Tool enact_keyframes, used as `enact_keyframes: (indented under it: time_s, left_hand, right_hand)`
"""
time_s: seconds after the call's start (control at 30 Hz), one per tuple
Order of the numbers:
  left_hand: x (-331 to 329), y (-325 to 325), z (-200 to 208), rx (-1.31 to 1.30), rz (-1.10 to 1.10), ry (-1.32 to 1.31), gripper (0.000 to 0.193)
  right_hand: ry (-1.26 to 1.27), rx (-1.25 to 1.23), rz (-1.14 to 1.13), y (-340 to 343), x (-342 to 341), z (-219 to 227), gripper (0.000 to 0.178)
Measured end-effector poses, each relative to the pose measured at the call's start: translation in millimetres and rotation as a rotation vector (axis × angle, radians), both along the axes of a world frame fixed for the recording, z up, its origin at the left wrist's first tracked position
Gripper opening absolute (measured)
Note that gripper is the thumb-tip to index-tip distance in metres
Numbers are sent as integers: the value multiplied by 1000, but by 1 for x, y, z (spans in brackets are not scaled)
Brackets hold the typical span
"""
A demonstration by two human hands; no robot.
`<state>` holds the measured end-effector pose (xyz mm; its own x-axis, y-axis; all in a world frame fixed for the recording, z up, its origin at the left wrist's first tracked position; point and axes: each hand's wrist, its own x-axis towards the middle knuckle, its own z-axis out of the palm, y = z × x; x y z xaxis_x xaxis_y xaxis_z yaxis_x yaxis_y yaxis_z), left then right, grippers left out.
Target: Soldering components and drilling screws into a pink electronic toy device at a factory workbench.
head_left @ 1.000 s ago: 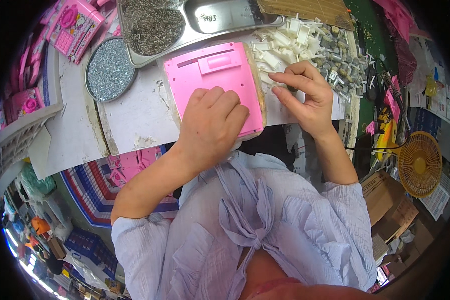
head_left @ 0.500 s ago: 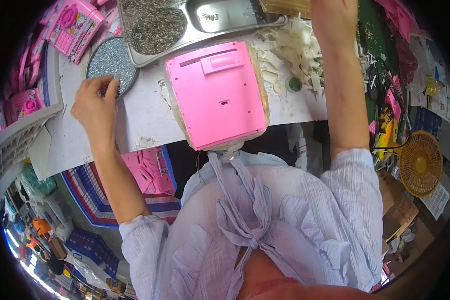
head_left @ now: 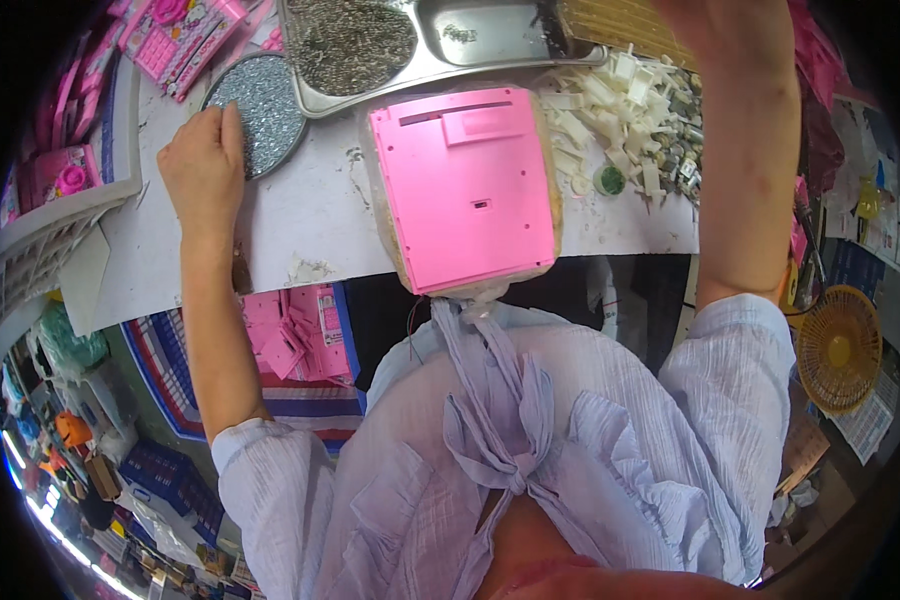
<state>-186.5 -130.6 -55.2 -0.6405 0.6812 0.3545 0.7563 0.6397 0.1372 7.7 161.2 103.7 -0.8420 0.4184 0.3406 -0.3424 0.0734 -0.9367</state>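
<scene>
My left hand (head_left: 202, 155) is at the left rim of a round dark dish (head_left: 303, 140) full of small silvery screws (head_left: 257, 110). Its fingers are curled together, and anything pinched between them is hidden. My right hand (head_left: 735, 35) reaches to the top right, beside a yellowish-brown slab (head_left: 625, 25); the upper edge cuts off its fingers. Between my arms a pink plastic casing (head_left: 470, 200) lies with its back up, showing several small holes and a slot. A padded support wrapped in clear plastic (head_left: 555, 215) shows around its edges.
A metal tray (head_left: 450, 75) with dark small parts stands behind the casing. White plastic pieces (head_left: 630, 100) and small metal parts (head_left: 682, 140) are heaped to the right. Pink toys (head_left: 175, 45) sit at the left, and a basket (head_left: 175, 385) with pink parts is below.
My left hand has shifted to the dish's rim, its fingers more curled than before. My right hand has moved further right in view. The whole view has shifted slightly.
</scene>
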Motion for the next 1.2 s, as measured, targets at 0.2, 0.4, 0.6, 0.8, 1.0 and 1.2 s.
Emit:
enact_keyframes:
  time_s: [0.2,0.4,0.6,0.8,1.0,1.2]
  left_hand:
    - [-3,-2,10,149,24,-6,32]
    - [126,43,47,315,-486,-77,8]
    - [199,46,49,338,-706,-519,22]
    - [217,49,42,440,-677,-571,21]
    - [215,51,44,463,-657,-596,21]
    - [212,51,41,485,-649,-536,23]
  right_hand:
    - [-23,-288,246,3,111,-47,34]
    - [50,-222,230,-54,159,-69,24]
    - [217,-348,367,-58,152,-67,28]
    - [270,-214,358,-64,137,-50,25]
    - [247,-196,354,-66,130,-45,26]
    - [192,-186,393,-63,127,-39,27]
